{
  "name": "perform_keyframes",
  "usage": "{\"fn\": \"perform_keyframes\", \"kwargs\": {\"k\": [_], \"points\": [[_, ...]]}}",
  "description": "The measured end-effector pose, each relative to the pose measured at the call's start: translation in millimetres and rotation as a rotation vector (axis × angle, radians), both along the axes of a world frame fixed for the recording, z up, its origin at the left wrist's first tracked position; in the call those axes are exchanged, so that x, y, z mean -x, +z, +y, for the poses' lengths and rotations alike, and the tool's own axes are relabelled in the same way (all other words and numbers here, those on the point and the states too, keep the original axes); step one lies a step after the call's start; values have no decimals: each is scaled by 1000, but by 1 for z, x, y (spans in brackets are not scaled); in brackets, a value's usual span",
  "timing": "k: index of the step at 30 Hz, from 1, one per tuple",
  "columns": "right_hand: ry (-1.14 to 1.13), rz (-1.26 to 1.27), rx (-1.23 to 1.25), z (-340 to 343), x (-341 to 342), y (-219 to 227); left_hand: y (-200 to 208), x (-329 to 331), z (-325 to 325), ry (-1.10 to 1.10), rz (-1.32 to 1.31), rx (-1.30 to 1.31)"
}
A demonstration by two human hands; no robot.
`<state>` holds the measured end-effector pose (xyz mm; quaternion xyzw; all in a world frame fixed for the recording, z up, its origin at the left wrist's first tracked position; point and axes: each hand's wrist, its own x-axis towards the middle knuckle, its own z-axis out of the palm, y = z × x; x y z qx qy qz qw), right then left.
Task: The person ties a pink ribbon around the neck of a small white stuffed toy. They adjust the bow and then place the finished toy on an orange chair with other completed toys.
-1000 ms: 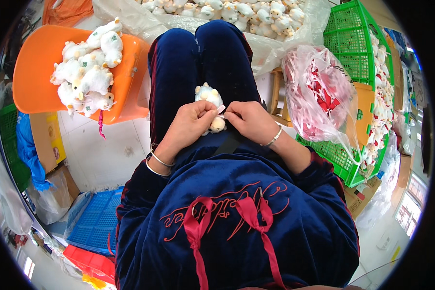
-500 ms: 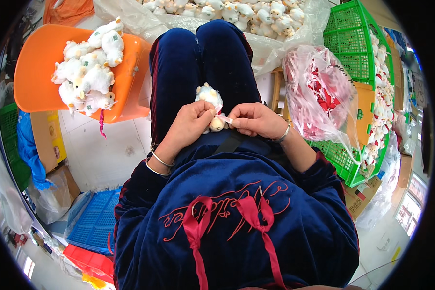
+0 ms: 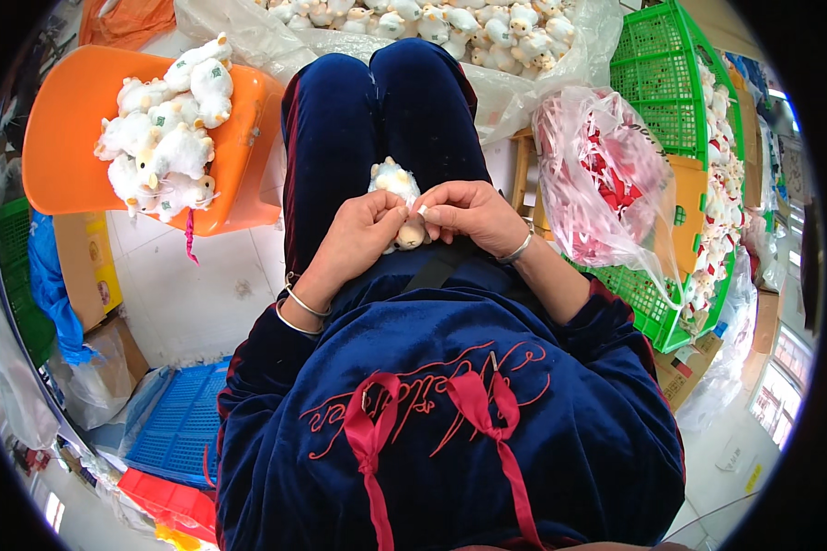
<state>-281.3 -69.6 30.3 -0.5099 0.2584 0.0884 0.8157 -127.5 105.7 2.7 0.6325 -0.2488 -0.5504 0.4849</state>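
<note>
On my lap lies a small white plush sheep (image 3: 392,179), its beige face turned toward me. My left hand (image 3: 366,234) is closed on the toy's left side, thumb and forefinger pinched near its neck. From the other side my right hand (image 3: 473,217) pinches a narrow pale ribbon (image 3: 422,210) over the toy's neck. Both hands' fingertips almost meet there. Most of the ribbon is hidden by the fingers, so I cannot tell whether it is knotted.
An orange chair (image 3: 64,138) at the left bears a pile of white plush toys (image 3: 170,129). Straight ahead, a clear plastic sheet (image 3: 340,48) holds many more. To the right are a bag of pink and red ribbons (image 3: 602,174) and a green crate (image 3: 657,73).
My right hand has moved left and up toward my left fingertips. The pale ribbon that stretched between the hands now shows only as a short end at the right fingertips.
</note>
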Motion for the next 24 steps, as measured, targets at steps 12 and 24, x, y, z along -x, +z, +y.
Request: {"fn": "perform_keyframes", "kwargs": {"k": [12,24], "points": [[-15,25,144,12,-3,-10,4,4,-2,52,-2,22],[14,61,184,12,-7,-5,0,2,0,-19,-103,0]]}}
